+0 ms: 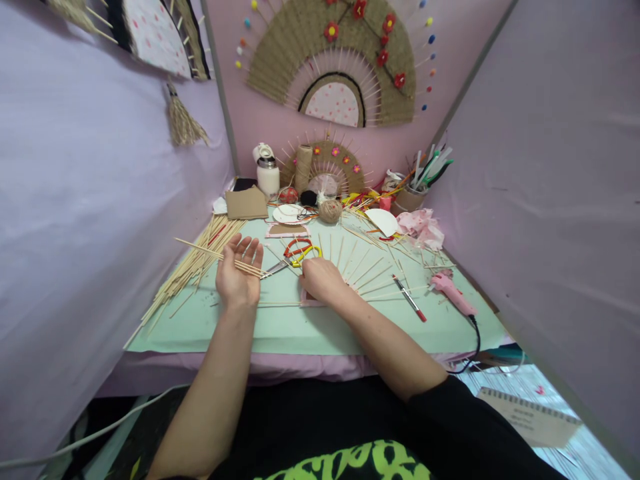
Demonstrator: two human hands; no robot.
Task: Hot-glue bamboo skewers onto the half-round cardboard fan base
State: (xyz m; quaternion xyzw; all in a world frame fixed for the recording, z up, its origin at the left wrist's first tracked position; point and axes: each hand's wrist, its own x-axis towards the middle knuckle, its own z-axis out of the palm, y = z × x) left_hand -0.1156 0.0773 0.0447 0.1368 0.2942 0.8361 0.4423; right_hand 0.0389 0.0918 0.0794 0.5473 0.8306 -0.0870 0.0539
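Several thin bamboo sticks (247, 268) lie across the upturned palm of my left hand (237, 270), its fingers loosely raised around them. My right hand (323, 277) is closed with its fingertips turned down, low over a half-circle of sticks (373, 275) spread on the table. Whatever it pinches is hidden. Partly under that hand is a pink-edged cardboard piece (311, 301), where the spread sticks meet. Scissors (295, 257) with red and yellow handles lie between my hands, blades towards the left palm.
A pile of long sticks (193, 263) covers the table's left. At right are a marker (409, 299) and a pink glue gun (454, 293) with a black cord. Behind stand a white bottle (269, 177), a twine ball (330, 211) and a tool pot (409, 199). Cloth walls close both sides.
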